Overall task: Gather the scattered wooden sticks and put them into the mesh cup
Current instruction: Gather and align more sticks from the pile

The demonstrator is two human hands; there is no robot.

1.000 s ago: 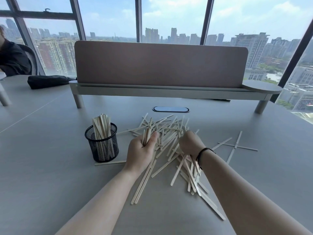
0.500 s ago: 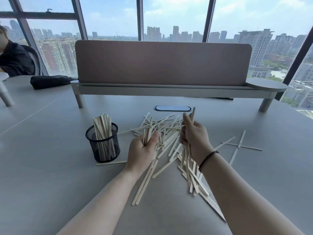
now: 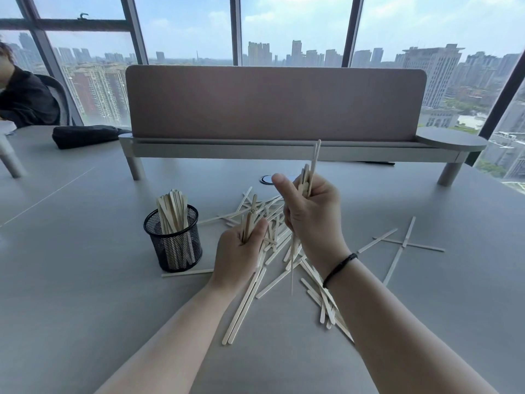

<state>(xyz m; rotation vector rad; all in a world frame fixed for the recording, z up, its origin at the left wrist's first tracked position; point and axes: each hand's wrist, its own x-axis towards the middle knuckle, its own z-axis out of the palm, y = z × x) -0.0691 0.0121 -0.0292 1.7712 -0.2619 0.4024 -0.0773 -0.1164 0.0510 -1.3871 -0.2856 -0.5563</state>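
We judge the job maybe a third done: on the table (image 3: 85,280) a wide pile (image 3: 279,251) of loose sticks lies ahead of us, a few strays well off to the right, while the cup (image 3: 173,240) at left holds an upright batch with room left. The table edge is out of view, with open room all around, the divider (image 3: 275,103) well behind. Our right hand (image 3: 312,220) grips a raised bundle above the pile and our left hand (image 3: 238,257) grips a smaller one beside the cup.
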